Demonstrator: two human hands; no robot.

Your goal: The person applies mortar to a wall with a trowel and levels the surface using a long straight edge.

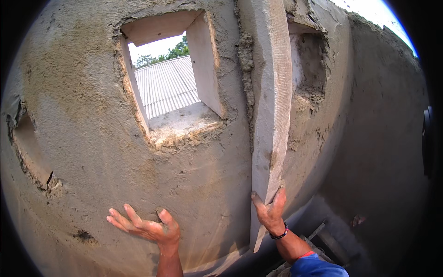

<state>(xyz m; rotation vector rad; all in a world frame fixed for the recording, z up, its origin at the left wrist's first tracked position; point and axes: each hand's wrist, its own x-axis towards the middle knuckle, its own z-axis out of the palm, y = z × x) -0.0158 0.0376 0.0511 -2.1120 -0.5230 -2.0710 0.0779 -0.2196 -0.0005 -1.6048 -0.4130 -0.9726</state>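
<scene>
Broadly, one grey, rough-plastered wall spreads behind all the fingers. One long, pale, straight-edged board rises near-upright from the right hand's gripping fingers. One square, pale-framed window opening sits above the left hand's spread, unladen fingers. One dark beaded bracelet circles below the right fingers.

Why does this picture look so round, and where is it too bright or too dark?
Head view: the fisheye lens leaves black corners and bows the plastered wall toward the rim; the sky at upper right is blown out to white; the side wall falls into shade; both the left hand and the right hand look brightly lit.
</scene>
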